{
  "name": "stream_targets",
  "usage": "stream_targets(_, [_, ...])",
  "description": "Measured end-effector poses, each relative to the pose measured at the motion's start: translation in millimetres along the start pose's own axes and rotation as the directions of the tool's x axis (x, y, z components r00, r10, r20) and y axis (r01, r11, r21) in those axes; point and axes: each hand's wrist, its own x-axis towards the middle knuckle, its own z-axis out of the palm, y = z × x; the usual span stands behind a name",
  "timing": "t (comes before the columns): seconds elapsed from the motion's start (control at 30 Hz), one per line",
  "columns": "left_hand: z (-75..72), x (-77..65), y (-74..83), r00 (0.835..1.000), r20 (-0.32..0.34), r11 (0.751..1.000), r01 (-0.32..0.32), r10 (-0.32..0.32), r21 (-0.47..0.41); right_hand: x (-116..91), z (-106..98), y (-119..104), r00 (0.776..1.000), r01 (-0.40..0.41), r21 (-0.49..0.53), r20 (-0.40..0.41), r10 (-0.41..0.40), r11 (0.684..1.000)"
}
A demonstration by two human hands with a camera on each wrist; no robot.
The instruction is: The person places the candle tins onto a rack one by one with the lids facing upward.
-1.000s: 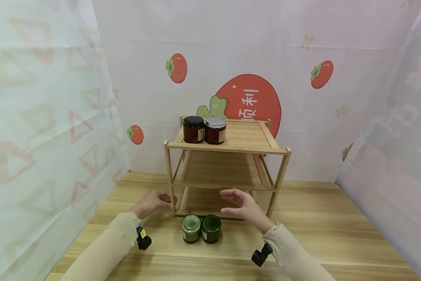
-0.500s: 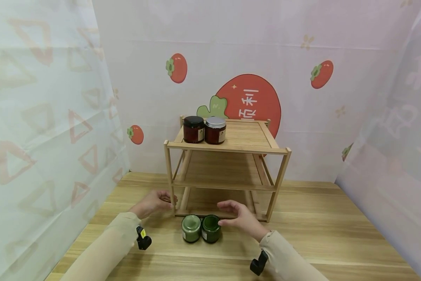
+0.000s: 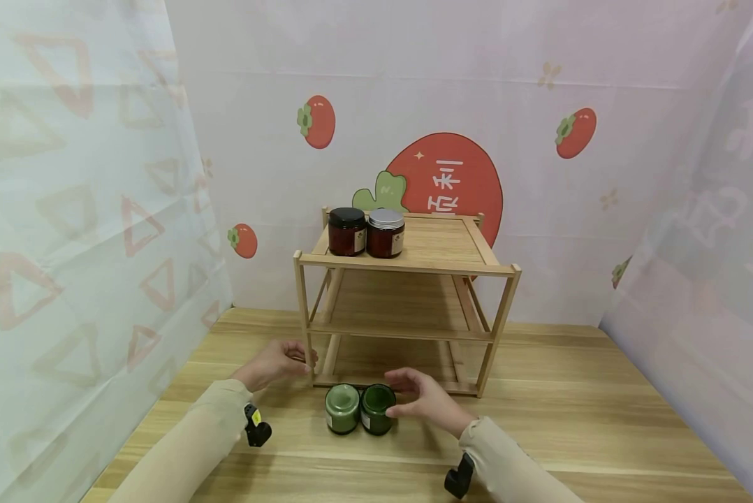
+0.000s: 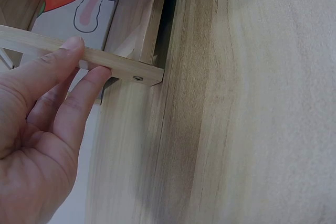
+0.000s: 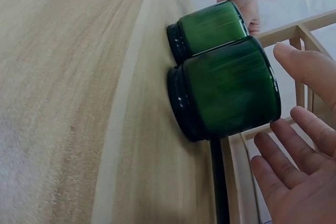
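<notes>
My left hand point(image 3: 276, 365) pinches the lower front-left leg of a wooden shelf rack point(image 3: 408, 264). In the left wrist view the thumb and fingertips press on that leg point(image 4: 94, 59). Two green glass jars stand upside down, side by side, before the rack: a paler one point(image 3: 341, 411) on the left and a darker one point(image 3: 375, 413) on the right. My right hand point(image 3: 429, 404) hovers at the darker jar's right side, thumb and fingers spread. In the right wrist view its fingers point(image 5: 294, 148) are close to the jar's base; contact cannot be told.
On the rack's top board stand two brown jars, one with a black lid point(image 3: 347, 218) and one with a silver lid point(image 3: 385, 219). The wooden table point(image 3: 559, 419) runs to both sides. A printed cloth point(image 3: 244, 154) encloses the back and sides.
My right hand has come down and toward me, from in front of the rack to the darker green jar. The left hand and all jars have stayed in place.
</notes>
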Motion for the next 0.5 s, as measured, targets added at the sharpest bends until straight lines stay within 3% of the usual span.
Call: stream_targets(0.5, [0.0,0.8,-1.3,1.000,-0.004,1.000,0.009,-0.009,0.003,2.8,4.8,4.7,0.996,-0.056,0.034,0.066,0.053,0.998])
